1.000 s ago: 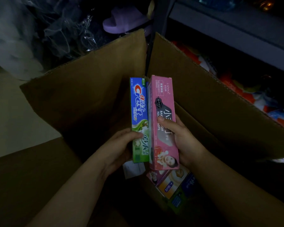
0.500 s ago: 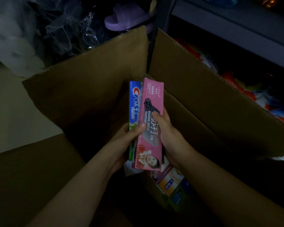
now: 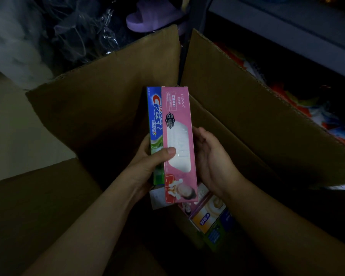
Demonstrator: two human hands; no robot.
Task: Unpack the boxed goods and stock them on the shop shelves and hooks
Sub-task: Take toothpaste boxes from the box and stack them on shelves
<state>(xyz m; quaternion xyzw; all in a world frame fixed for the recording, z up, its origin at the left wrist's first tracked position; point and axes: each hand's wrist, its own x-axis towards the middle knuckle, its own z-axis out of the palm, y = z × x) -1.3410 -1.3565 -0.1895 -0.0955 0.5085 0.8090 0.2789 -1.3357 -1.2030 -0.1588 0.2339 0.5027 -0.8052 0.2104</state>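
Over an open cardboard carton (image 3: 108, 96) my left hand (image 3: 149, 162) grips two toothpaste boxes stacked together. The blue-green Crest box (image 3: 155, 116) lies underneath, and the pink toothpaste box (image 3: 177, 120) overlaps it on top. My thumb presses across the pink one. My right hand (image 3: 213, 162) hangs just right of the pink box with relaxed fingers, its fingertips near the box's edge and holding nothing. Several more toothpaste boxes (image 3: 207, 214) lie in the bottom of the carton below my hands.
The carton's flaps stand up on the far side and right (image 3: 247, 116). A grey shelf (image 3: 287, 32) runs at the upper right, with colourful packets (image 3: 317, 120) below it. A purple slipper (image 3: 153, 18) and clear plastic wrapping (image 3: 78, 30) lie behind the carton. Pale floor (image 3: 12, 126) is at left.
The pink box has slid from beside the Crest box to on top of it. My left thumb now clamps both, and my right hand has let go of the pink box.
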